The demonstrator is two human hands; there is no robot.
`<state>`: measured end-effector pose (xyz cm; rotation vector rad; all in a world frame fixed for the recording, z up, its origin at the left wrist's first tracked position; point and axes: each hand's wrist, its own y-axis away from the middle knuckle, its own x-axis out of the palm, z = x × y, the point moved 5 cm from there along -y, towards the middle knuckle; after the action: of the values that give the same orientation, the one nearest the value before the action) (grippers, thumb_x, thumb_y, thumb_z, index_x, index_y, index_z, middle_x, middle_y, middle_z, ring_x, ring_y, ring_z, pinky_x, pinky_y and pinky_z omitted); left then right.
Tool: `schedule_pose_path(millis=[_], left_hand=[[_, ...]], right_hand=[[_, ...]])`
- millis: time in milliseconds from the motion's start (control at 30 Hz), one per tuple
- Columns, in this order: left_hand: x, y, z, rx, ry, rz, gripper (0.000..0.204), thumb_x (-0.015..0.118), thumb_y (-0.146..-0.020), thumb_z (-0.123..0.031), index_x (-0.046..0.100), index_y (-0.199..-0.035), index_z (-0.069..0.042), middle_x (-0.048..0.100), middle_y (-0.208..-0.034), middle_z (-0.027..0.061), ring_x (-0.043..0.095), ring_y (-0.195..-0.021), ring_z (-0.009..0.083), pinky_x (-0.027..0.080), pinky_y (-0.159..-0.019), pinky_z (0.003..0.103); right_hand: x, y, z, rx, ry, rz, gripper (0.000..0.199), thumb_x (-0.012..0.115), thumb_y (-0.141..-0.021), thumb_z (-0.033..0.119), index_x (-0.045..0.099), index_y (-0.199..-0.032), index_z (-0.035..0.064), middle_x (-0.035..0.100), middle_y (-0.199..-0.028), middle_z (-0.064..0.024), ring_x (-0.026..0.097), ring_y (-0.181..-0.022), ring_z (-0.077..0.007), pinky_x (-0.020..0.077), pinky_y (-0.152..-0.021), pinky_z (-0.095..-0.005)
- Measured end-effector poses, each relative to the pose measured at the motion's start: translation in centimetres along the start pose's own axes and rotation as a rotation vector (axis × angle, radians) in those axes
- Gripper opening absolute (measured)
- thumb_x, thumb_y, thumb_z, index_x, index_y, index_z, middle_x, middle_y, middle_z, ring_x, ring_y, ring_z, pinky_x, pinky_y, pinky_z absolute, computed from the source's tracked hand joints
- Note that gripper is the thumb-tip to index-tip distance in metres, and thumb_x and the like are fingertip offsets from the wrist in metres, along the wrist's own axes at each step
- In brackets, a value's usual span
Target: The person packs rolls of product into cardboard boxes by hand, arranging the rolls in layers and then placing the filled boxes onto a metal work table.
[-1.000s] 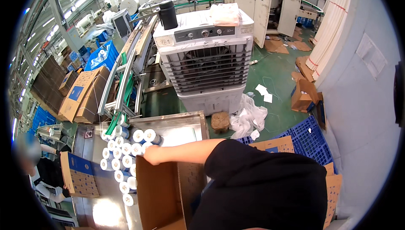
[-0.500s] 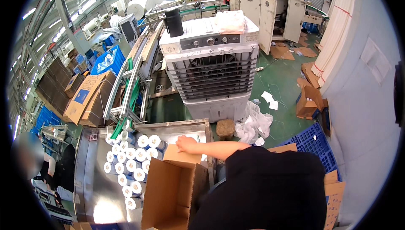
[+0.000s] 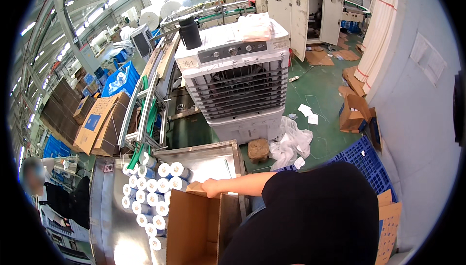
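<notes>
My right hand [image 3: 210,188] reaches in from the right, bare-armed below a black sleeve. Its fingers are bent closed on the far flap [image 3: 196,188] of a cardboard box [image 3: 194,226]. The box stands with its top open, and the part of its inside that shows holds nothing. Left of it, several white-topped rolls with blue-and-white sides [image 3: 152,185] stand close together on a metal-topped table [image 3: 109,216]. My left hand is out of view.
Beyond the table stands a grey-white air cooler [image 3: 238,90] with a black bottle [image 3: 189,33] on top. A conveyor [image 3: 141,114] runs up its left side. Plastic film [image 3: 293,143] and a blue pallet [image 3: 364,163] lie on the floor. Another person [image 3: 63,197] is at far left.
The box's far flap has tilted down from its raised position, with my right hand on it. My hand has moved slightly lower. The view has shifted a little.
</notes>
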<state>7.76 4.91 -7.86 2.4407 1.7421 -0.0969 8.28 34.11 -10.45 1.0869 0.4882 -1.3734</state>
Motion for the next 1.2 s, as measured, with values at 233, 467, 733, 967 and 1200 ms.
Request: schedule_pose_path(millis=[233,467,733,967,1200], left_hand=[[0.1,-0.1,-0.2,0.005,0.007,0.002,0.062,0.03,-0.096,-0.048,0.044,-0.126,0.005,0.045,-0.128,0.0211,0.044,-0.116,0.0312,0.033,-0.1,0.043],[-0.8,-0.1,0.0,-0.008,0.014,-0.025,0.063,0.03,-0.096,-0.048,0.044,-0.125,0.005,0.046,-0.127,0.0211,0.045,-0.115,0.031,0.034,-0.099,0.043],[-1.2,-0.1,0.1,-0.011,0.025,-0.039,0.063,0.03,-0.096,-0.049,0.045,-0.124,0.006,0.047,-0.126,0.0211,0.046,-0.114,0.0308,0.035,-0.099,0.043],[-2.0,-0.2,0.1,-0.005,0.044,-0.059,0.063,0.03,-0.096,-0.049,0.046,-0.123,0.006,0.048,-0.125,0.021,0.047,-0.113,0.0305,0.035,-0.098,0.042],[-9.8,1.3,2.8,0.065,0.166,-0.207,0.064,0.03,-0.096,-0.05,0.047,-0.123,0.006,0.049,-0.124,0.021,0.048,-0.112,0.0303,0.036,-0.098,0.042]], right_hand=[[3.5,-1.3,-2.3,0.023,-0.376,0.025,0.047,0.054,-0.069,0.008,0.06,-0.115,0.008,0.064,-0.102,-0.0171,0.062,-0.092,-0.0302,0.0523,-0.075,-0.0392],[3.0,-0.9,-0.9,-0.033,-0.284,-0.005,0.043,0.054,-0.07,0.009,0.061,-0.113,0.0083,0.064,-0.104,-0.0171,0.061,-0.097,-0.0305,0.0479,-0.082,-0.039],[3.2,-0.1,-0.1,-0.029,-0.274,0.076,0.052,0.053,-0.07,0.007,0.055,-0.122,0.0121,0.061,-0.111,-0.0159,0.057,-0.104,-0.0308,0.0448,-0.088,-0.0387],[2.7,0.9,0.0,-0.046,-0.209,0.052,0.052,0.053,-0.07,0.008,0.054,-0.122,0.0099,0.061,-0.109,-0.0175,0.057,-0.104,-0.0322,0.0449,-0.088,-0.0397],[-0.6,-1.7,2.3,-0.219,-0.01,0.084,0.079,0.069,-0.072,0.043,0.041,-0.13,-0.002,0.05,-0.123,-0.0246,0.048,-0.116,-0.0355,0.0389,-0.097,-0.0374]])
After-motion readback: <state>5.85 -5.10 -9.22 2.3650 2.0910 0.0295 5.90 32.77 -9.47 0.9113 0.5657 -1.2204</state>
